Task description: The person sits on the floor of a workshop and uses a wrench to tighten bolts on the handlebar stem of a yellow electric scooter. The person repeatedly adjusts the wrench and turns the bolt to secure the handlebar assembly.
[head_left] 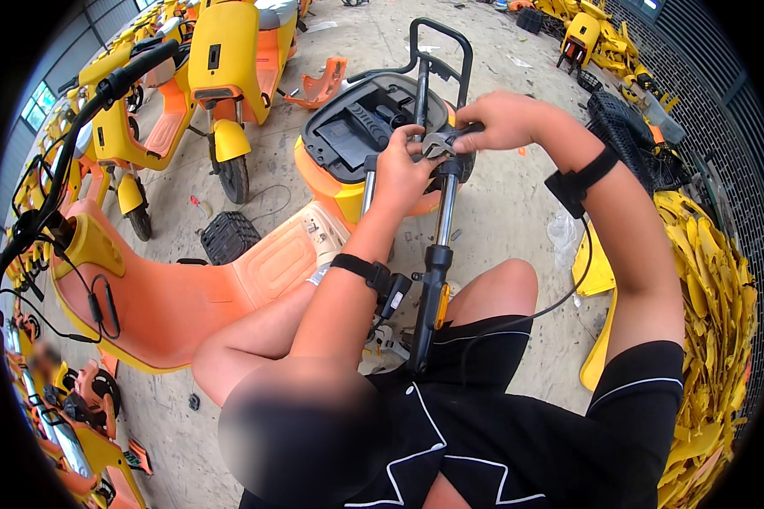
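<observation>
right hand clenched on an adjustable wrench, left hand close against its head

fingers of the right hand wrap the wrench's dark handle, knuckles up, the wrist nearly in line with the forearm. the wrench head lies over the upper end of a front fork; whether its jaws bite on a part cannot be told. the left hand bends its thumb and fingers beside the wrench head, but i cannot tell whether it grasps the fork or the tool.

the left forearm reaches up from the lower middle, almost straight. the right arm swings wide, its elbow bent and well out to the side, so the forearm comes in from the right. each wears a black strap.

the fork stands tilted between the person's bent legs, one knee to its right. just past the hands are the rim of a scooter's open compartment and a black tubular rail, the nearest edges. an orange footboard bounds the left side. to the right, concrete floor gives the elbow room, out to a heap of yellow panels. parked scooters stand farther off, upper left.
</observation>
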The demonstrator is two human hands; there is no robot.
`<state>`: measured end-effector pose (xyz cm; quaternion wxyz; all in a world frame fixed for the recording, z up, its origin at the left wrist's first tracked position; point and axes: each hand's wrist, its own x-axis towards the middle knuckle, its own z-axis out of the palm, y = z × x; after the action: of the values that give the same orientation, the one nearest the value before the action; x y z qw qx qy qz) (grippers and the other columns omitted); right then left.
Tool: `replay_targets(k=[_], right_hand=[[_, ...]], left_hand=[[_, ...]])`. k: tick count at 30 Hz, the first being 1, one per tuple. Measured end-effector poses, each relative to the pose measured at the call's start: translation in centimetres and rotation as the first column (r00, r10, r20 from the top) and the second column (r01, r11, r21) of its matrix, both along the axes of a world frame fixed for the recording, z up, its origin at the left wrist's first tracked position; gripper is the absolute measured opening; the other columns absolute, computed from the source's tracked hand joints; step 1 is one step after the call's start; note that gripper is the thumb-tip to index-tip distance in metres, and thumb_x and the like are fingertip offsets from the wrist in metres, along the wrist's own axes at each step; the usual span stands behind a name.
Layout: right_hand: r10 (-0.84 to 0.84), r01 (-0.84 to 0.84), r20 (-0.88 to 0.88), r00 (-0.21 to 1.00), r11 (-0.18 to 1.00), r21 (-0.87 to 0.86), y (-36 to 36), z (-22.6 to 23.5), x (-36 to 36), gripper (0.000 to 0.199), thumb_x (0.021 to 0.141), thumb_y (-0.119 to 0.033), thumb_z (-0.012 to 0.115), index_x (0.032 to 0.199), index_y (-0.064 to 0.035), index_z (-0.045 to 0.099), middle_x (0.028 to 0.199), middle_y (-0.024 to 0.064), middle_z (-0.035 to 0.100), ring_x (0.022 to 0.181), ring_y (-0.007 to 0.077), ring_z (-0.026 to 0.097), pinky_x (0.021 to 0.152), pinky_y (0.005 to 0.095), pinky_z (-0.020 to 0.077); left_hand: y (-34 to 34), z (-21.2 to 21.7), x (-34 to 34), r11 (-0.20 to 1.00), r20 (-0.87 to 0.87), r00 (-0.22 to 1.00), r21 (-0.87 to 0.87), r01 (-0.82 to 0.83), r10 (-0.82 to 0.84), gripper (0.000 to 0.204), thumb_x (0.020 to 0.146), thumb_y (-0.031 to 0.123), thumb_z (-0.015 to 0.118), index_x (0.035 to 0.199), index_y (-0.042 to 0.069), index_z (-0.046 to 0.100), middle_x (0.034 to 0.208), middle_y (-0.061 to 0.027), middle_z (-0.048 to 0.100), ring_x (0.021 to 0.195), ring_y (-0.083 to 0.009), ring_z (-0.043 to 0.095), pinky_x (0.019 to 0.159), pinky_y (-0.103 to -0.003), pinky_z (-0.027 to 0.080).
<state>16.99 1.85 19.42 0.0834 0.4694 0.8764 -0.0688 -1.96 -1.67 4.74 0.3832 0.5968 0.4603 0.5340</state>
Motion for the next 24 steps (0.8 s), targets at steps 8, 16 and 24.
replay_targets(k=[8, 16, 24], right_hand=[[0.049, -0.071, 0.097, 0.994, 0.971, 0.228, -2.9, -0.9, 0.1, 0.043, 0.09, -0.051, 0.07, 0.108, -0.0122, 0.066, 0.086, 0.0141, 0.07, 0.085, 0.0397, 0.067, 0.072, 0.0502, 0.0517], [0.113, -0.117, 0.028, 0.993, 0.952, 0.285, -1.3, -2.6, 1.7, 0.044, 0.092, -0.058, 0.063, 0.104, -0.0159, 0.065, 0.079, 0.0149, 0.069, 0.08, 0.0397, 0.068, 0.068, 0.0513, 0.0508], [0.128, -0.122, 0.001, 0.992, 0.94, 0.319, -1.4, -3.2, 1.4, 0.039, 0.091, -0.051, 0.066, 0.1, -0.0134, 0.065, 0.078, 0.0137, 0.067, 0.078, 0.0398, 0.066, 0.066, 0.0506, 0.0495]], left_hand=[[-0.3, 0.4, -0.2, 1.0, -0.029, 1.0, 0.007, 0.006, -0.006, 0.056, 0.081, 0.003, 0.082, 0.13, 0.001, 0.055, 0.104, -0.0134, 0.078, 0.094, -0.0163, 0.074, 0.082, -0.029, 0.056], [-0.3, 0.3, 0.1, 1.0, 0.05, 0.998, -0.002, 0.028, -0.028, 0.05, 0.081, 0.002, 0.082, 0.125, 0.001, 0.057, 0.103, -0.0123, 0.079, 0.094, -0.0146, 0.073, 0.081, -0.029, 0.056], [0.1, -0.5, -0.2, 0.999, 0.049, 0.998, 0.027, 0.026, -0.027, 0.049, 0.083, 0.0, 0.08, 0.126, 0.0, 0.057, 0.104, -0.013, 0.079, 0.095, -0.0141, 0.073, 0.081, -0.028, 0.056]])
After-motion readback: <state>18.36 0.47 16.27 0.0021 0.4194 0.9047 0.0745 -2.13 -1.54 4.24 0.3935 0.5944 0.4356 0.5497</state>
